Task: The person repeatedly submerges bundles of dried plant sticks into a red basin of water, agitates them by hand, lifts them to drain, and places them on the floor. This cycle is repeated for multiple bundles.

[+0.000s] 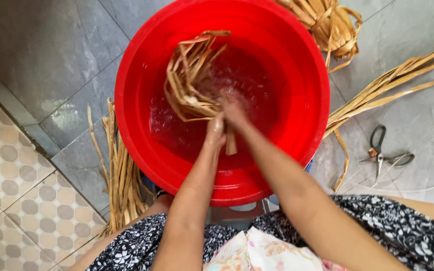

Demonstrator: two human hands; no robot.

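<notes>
We sit over a grey tiled floor [51,55], with a band of patterned octagon tile [11,200] far out beyond our left hand. Directly under both hands stands a big round red plastic basin [136,90] holding shallow water [257,85] that ripples around our fingers. Our lap, covered in dark floral cloth [408,236], lies just behind the basin.

Beyond our right hand, long dried palm-leaf strips [393,85] fan across the floor, well apart from the basin's rim. To the left of our left hand, a second sheaf of dried strips [121,175] lies on the floor against the basin's outer wall. Ahead of the hands, past the far rim, a looped coil of strips [332,25] rests on the floor.

Inside the basin, a folded bundle of leaf strips [189,75] sits in the water, rising just ahead of our left hand [216,129], which closes around its lower end. Our right hand [233,111] presses against the same bundle, fingers curled on it, touching the left.

Scissors [380,150] lie spread on the floor, far right of our right hand.
</notes>
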